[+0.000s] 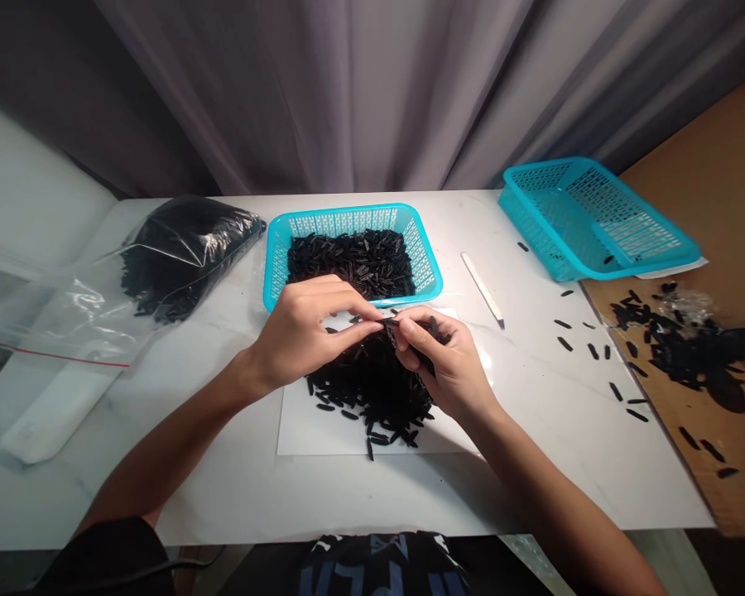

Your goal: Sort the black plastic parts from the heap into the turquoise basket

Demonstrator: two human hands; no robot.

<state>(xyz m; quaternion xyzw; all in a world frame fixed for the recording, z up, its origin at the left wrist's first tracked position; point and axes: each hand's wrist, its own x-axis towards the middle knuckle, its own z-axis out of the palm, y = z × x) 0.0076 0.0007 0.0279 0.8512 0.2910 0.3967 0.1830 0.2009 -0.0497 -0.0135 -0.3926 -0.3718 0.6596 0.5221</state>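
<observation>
My left hand [307, 323] pinches one end of a small black elongated piece [387, 322] between thumb and fingertips. At its other end my right hand [456, 368] grips it with thumb and forefinger, and more black pieces lie within that hand's curled fingers. Both hands meet above a loose pile of the same black pieces [376, 393] on a white sheet [293, 430]. Just behind the hands stands a turquoise basket [435, 273] with many black pieces in it. My left hand partly covers its front rim.
A clear zip bag [186, 257] full of black pieces lies at left. A white pen-like stick [483, 290] rests right of the basket. Another turquoise basket [559, 257] stands at back right. Loose pieces are scattered on the white table [546, 447] and brown board [670, 414].
</observation>
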